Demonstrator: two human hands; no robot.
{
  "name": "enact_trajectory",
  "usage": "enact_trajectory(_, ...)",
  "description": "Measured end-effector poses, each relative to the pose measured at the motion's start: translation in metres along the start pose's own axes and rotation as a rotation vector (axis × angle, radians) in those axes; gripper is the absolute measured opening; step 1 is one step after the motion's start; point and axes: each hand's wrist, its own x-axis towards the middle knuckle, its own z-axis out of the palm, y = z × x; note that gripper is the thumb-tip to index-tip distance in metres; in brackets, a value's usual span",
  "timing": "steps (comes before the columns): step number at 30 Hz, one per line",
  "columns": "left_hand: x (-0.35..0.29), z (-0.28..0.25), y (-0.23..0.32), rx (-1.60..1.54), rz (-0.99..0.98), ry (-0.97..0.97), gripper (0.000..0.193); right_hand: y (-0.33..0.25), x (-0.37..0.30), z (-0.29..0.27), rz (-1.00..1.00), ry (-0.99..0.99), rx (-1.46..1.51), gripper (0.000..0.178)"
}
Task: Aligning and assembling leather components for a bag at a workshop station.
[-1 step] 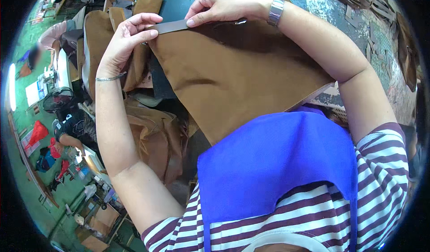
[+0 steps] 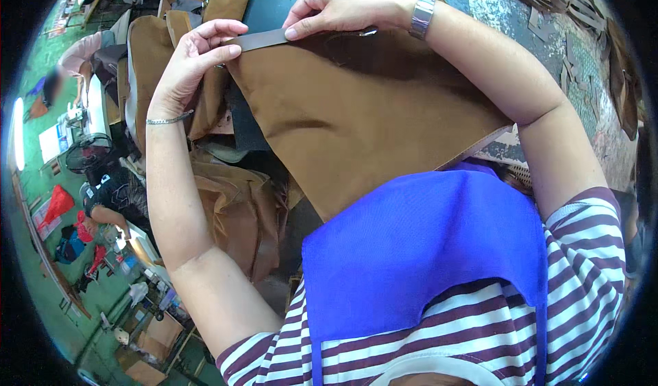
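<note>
left hand: raised at the upper left of the brown panel; the thumb and fingertips were closed on the left end of a thin dark strip, a pinch rather than a fist. a thin bracelet was seen at its wrist.
right hand: laid at the top edge of the panel, fingers bunched together, the fingertips pinching and pressing the right end of the strip down. a metal watch was worn on that wrist.
dark strip: narrow, flat, grey-brown; it was held between the two hands, lying along the upper edge of the panel and touching it.
brown panel: a large piece of brown fabric or leather, spread in front of the person, its lower corner tucked behind the blue apron.
surroundings: more brown pieces were piled to the left and below the panel; a dark work surface showed behind the hands.
step in hand: judged to be the lining up of the strip on the panel's edge, with both ends still gripped.
next move: it was judged that even pressure along the whole strip would be called for, with the ends kept level so that it was not set crooked.
</note>
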Motion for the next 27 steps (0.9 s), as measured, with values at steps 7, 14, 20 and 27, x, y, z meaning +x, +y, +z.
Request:
enact_trajectory(7,-0.001,-0.003,-0.005,0.049,0.042,0.049,0.031,0.011,0.011,0.000,-0.036,0.010,-0.086,0.035)
enact_trajectory(14,0.000,-0.004,-0.005,0.052,-0.009,0.032,0.033,-0.003,-0.002,0.005,0.000,0.013,-0.023,0.033)
enact_trajectory(20,0.010,0.019,0.020,0.231,-0.001,0.021,0.041,-0.002,-0.003,0.009,0.020,0.001,-0.010,0.029)
enact_trajectory(27,0.024,0.027,0.016,0.227,-0.032,-0.121,0.041,-0.013,-0.010,-0.002,-0.093,0.057,-0.277,0.038)
